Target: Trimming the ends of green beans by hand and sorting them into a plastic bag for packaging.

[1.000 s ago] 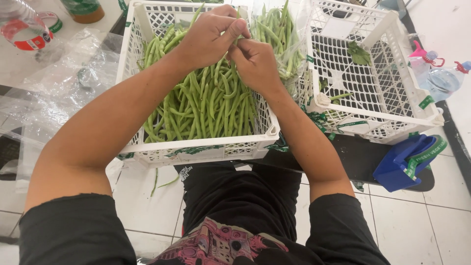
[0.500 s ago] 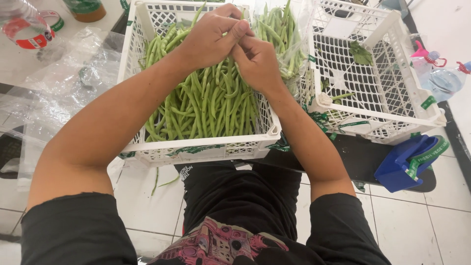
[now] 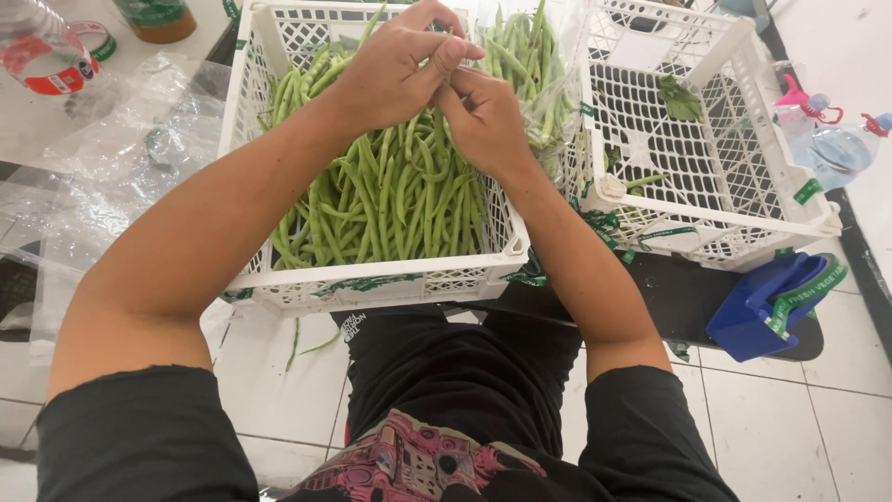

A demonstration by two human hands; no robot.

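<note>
Head view: left hand (image 3: 395, 70) and right hand (image 3: 483, 116) meet, fingers closed on one green bean (image 3: 444, 46). Its long axis runs toward 1 o'clock, above the crate (image 3: 372, 284) of beans.

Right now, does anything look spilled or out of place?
Yes. A few green beans lie on the tiled floor under the front edge of the bean-filled white crate, outside it. Otherwise nothing stands out.

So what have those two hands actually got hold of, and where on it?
A green bean, pinched near its tip between left hand and right hand, above the crate of beans. The exact grip is partly hidden.
</note>
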